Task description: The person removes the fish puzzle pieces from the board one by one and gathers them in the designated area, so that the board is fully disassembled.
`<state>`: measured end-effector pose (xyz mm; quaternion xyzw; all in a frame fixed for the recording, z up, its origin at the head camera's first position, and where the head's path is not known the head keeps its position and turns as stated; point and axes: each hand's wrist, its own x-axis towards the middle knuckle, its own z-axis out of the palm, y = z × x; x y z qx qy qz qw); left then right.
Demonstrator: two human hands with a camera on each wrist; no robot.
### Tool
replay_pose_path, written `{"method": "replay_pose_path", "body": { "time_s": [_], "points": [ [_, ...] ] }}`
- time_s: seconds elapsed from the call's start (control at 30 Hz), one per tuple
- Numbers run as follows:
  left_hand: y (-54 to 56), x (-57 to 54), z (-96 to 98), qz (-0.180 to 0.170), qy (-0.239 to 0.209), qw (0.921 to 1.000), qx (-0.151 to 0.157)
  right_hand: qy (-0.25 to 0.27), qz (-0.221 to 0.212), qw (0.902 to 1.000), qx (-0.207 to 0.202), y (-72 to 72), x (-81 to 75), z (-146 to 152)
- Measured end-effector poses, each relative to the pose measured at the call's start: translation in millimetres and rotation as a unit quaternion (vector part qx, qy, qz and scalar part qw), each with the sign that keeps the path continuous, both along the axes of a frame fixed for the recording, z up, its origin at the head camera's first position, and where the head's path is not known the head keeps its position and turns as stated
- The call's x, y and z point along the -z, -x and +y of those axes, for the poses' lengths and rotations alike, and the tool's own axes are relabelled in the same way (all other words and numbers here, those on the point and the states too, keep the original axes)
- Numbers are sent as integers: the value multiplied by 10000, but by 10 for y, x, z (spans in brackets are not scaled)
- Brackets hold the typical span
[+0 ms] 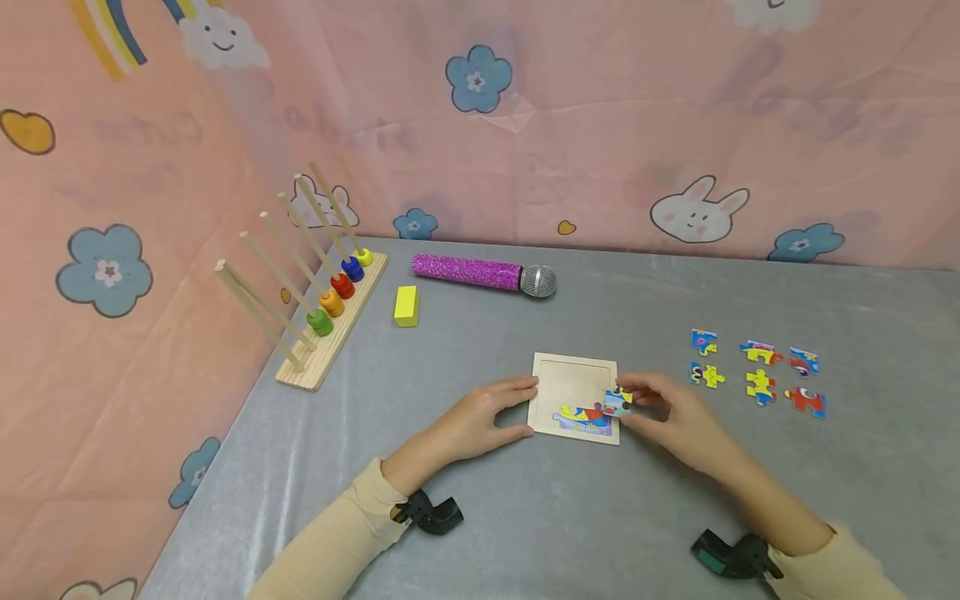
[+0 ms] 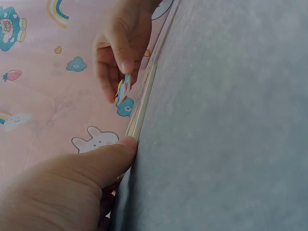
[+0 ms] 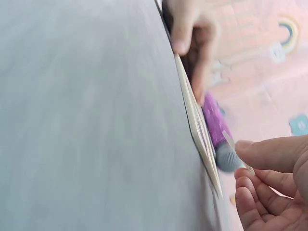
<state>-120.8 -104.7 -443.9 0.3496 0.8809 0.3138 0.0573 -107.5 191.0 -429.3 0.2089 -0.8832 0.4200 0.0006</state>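
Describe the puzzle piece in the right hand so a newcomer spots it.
On the gray table, find the wooden tray. Over its right edge, the right hand pinches the puzzle piece; unlike the loose pieces farther right, it is off the table.

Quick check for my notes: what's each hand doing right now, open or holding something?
Left hand: open, touching the board.
Right hand: closed, pinching a puzzle piece.

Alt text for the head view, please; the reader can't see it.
A right hand holds a puzzle piece at the right edge of a partly filled wooden tray; the left hand touches its left edge. More pieces lie to the right on a gray table, with a peg stand, yellow block and purple microphone farther back left.
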Motion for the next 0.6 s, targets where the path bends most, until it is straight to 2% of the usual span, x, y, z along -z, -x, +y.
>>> {"method": "replay_pose_path", "body": {
  "time_s": [0.4,0.6],
  "points": [
    [7,5,-4,-64,-14,10000,-35,217,275,9991,228,-35,59,678],
    [3,2,-3,-28,8,10000,-33,-194,174,9986,459,-44,94,897]
  ]
}}
